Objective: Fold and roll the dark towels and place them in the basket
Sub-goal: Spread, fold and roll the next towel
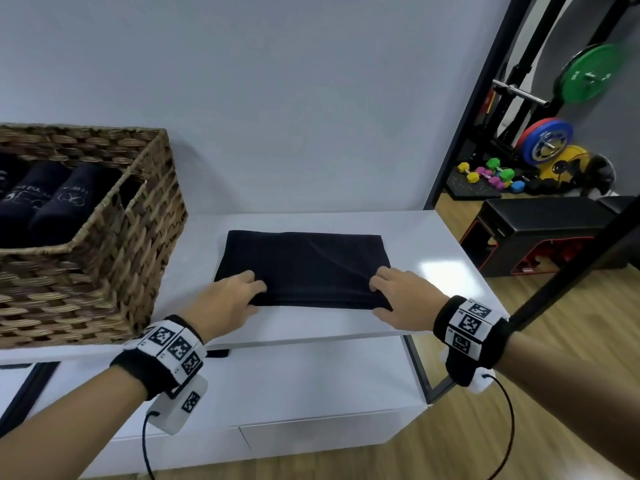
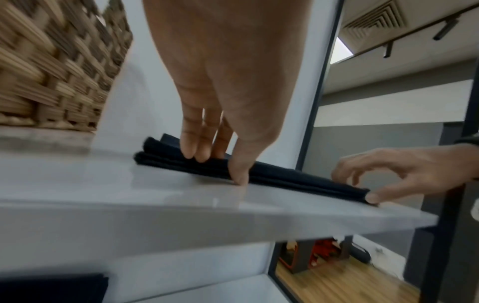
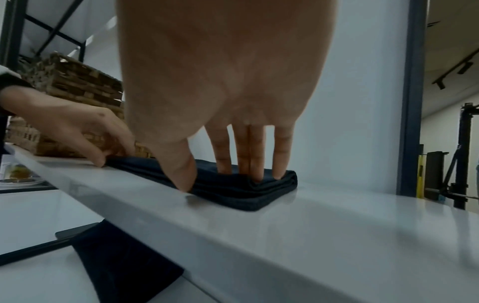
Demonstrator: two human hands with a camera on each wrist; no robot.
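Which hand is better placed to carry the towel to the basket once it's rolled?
Left, probably. The wicker basket stands on the person's left, right beside the left hand. The right hand grips the folded dark towel at its far corner and would have to cross over.

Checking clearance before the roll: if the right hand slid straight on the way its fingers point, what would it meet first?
Only more of the folded dark towel under the right hand; beyond its far edge, probably the wall, though depth is unclear.
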